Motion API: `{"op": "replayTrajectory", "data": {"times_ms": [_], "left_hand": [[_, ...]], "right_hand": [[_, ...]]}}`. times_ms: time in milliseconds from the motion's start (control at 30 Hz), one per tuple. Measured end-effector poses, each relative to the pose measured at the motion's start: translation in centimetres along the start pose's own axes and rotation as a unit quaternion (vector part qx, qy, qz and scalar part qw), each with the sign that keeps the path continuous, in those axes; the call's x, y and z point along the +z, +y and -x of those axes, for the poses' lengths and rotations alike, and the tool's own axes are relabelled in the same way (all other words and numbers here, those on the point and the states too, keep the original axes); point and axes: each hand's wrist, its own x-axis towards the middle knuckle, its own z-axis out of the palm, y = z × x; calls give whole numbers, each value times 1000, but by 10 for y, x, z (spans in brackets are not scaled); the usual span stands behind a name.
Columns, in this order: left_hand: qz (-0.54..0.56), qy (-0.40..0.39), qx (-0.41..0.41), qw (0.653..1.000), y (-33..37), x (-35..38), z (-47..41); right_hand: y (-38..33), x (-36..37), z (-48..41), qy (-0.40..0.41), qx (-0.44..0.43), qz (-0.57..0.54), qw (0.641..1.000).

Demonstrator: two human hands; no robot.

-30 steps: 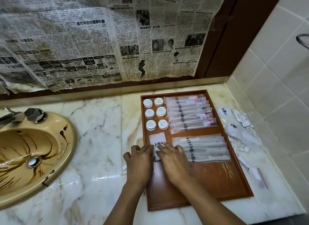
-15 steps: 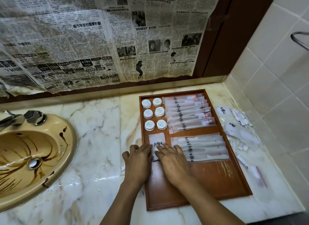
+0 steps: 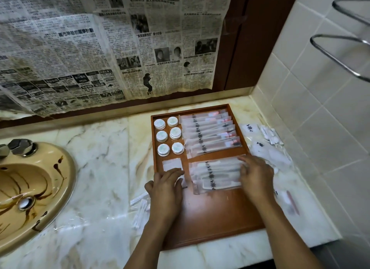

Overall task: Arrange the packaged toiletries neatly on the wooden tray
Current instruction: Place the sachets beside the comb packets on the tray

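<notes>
I note the wooden tray [image 3: 216, 218] lying at the right end of the marble counter [image 3: 100, 158], close to the tiled wall. In the tray's far left corner stand six white round pots [image 3: 175, 133] in two columns. Beside them, along the far edge, a fanned row of long clear packets [image 3: 210, 134] overlaps neatly. A second stack of long packets [image 3: 214, 174] lies across the tray's middle, towards its right edge. The left hand [image 3: 166, 190] lies flat at the tray's left edge, fingers straight and together, their tips resting on a small square sachet [image 3: 172, 164] just below the pots. The right hand [image 3: 256, 178] is blurred; its fingers look extended and spread over the right end of the second stack, pressing rather than gripping. The near half of the tray is bare wood. Off the tray, loose packets [image 3: 266, 148] lie scattered on the counter along its right edge, and a few thin white packets [image 3: 140, 210] lie against its left edge, partly under the left wrist. A tan sink [image 3: 30, 188] sits at the counter's left end, and newspaper [image 3: 100, 48] hangs on the wall behind.
</notes>
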Motion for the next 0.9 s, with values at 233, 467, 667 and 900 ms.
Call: {"op": "replayTrajectory", "data": {"times_ms": [233, 467, 667, 900], "left_hand": [[14, 7, 19, 1000, 33, 14, 5], [-7, 15, 11, 1000, 61, 19, 5], [-13, 16, -18, 1000, 74, 22, 3], [59, 27, -50, 997, 87, 27, 0]], "right_hand": [[79, -29, -37, -11, 71, 97, 993], [100, -25, -65, -103, 1, 169, 980], [113, -12, -69, -35, -10, 140, 989], [105, -35, -73, 70, -21, 10, 997]]}}
